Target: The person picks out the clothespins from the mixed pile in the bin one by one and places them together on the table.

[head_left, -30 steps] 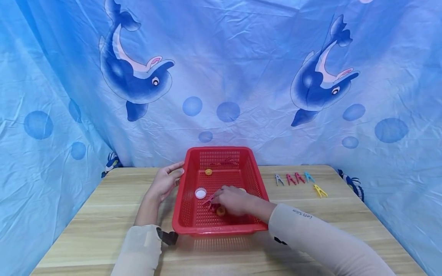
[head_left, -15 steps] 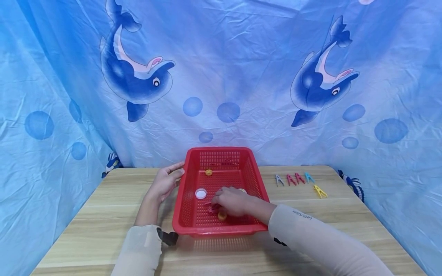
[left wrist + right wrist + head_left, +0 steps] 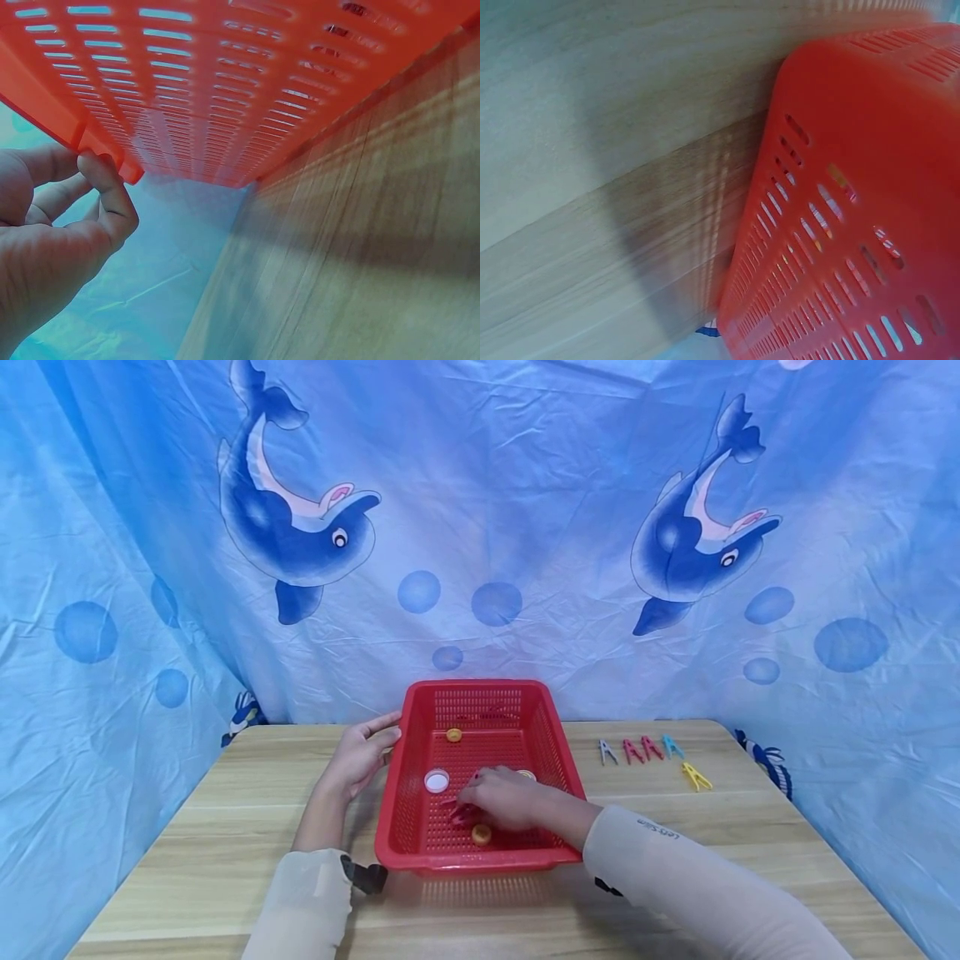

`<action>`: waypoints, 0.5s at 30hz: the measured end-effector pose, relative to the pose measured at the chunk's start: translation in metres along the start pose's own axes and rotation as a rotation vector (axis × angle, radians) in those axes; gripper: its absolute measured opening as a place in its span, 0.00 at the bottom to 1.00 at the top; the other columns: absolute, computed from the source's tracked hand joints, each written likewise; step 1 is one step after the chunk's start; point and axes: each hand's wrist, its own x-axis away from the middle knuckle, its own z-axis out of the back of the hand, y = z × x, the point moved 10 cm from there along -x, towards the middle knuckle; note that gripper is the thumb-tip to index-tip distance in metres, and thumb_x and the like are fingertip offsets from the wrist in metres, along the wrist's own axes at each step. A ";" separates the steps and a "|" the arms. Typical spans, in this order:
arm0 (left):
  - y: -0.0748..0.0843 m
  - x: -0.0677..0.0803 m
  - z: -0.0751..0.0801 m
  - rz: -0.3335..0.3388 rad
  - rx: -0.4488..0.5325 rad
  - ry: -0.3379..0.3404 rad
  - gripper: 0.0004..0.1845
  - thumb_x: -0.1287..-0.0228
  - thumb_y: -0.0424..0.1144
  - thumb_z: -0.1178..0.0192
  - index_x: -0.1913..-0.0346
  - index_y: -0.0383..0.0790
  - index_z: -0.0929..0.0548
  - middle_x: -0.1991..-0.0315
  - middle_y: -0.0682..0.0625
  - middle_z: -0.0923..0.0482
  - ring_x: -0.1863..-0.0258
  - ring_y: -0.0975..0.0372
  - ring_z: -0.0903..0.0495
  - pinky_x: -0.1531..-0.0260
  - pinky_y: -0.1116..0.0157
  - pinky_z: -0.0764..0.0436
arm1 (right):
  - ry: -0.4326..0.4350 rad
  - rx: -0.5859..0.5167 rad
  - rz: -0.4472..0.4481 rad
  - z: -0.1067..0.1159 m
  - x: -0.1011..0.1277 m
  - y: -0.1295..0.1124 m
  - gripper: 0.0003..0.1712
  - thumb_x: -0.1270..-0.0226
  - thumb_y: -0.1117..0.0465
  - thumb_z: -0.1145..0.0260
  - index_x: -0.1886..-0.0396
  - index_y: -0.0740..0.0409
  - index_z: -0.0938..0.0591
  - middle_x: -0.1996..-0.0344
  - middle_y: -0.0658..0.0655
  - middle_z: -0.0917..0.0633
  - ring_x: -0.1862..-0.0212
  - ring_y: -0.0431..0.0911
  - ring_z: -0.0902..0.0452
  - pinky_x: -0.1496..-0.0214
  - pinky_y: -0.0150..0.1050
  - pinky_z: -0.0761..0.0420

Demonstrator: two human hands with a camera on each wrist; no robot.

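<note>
Red slotted basket (image 3: 480, 852) sits mid-counter (image 3: 225, 827), left hand (image 3: 360, 758) pinching its left rim. Inside, right hand (image 3: 504, 797) curls on a red clothespin (image 3: 459, 814) near the front wall; best to keep steadying and lift straight, clear of the orange cap (image 3: 481, 834)

two bare hands, left hand (image 3: 358, 758) and right hand (image 3: 504, 797), both arms wearing pale beige close-fitting sleeves ending at the wrists, right sleeve (image 3: 697, 885) showing small dark lettering near the cuff, black wrist-camera mount (image 3: 364, 876) sticking out beside the left sleeve (image 3: 303, 906)
</note>
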 end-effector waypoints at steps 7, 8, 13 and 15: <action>-0.001 0.000 0.001 0.004 -0.013 -0.002 0.28 0.22 0.31 0.47 0.23 0.32 0.36 0.29 0.34 0.31 0.46 0.60 0.19 0.52 0.65 0.15 | 0.009 -0.058 0.018 0.004 0.002 -0.002 0.30 0.40 0.50 0.22 0.36 0.41 0.17 0.46 0.40 0.15 0.39 0.40 0.22 0.36 0.41 0.21; -0.001 0.001 0.001 0.005 -0.015 -0.001 0.28 0.22 0.31 0.47 0.23 0.32 0.36 0.29 0.34 0.31 0.46 0.60 0.19 0.52 0.65 0.15 | 0.011 -0.062 0.018 0.005 0.003 -0.002 0.30 0.41 0.50 0.22 0.37 0.41 0.16 0.46 0.40 0.15 0.40 0.40 0.22 0.36 0.41 0.21; -0.001 0.001 0.001 0.005 -0.016 0.001 0.28 0.22 0.32 0.46 0.23 0.32 0.35 0.29 0.34 0.31 0.46 0.59 0.19 0.52 0.65 0.15 | 0.021 -0.058 0.017 0.010 0.004 -0.002 0.28 0.39 0.50 0.23 0.37 0.41 0.16 0.47 0.40 0.16 0.42 0.38 0.22 0.39 0.39 0.19; -0.001 0.001 0.002 0.004 -0.018 0.001 0.28 0.22 0.32 0.46 0.23 0.32 0.36 0.29 0.34 0.31 0.46 0.60 0.18 0.52 0.65 0.15 | 0.022 -0.055 0.013 0.012 0.004 -0.001 0.28 0.38 0.50 0.23 0.37 0.42 0.16 0.48 0.40 0.16 0.43 0.37 0.22 0.40 0.37 0.19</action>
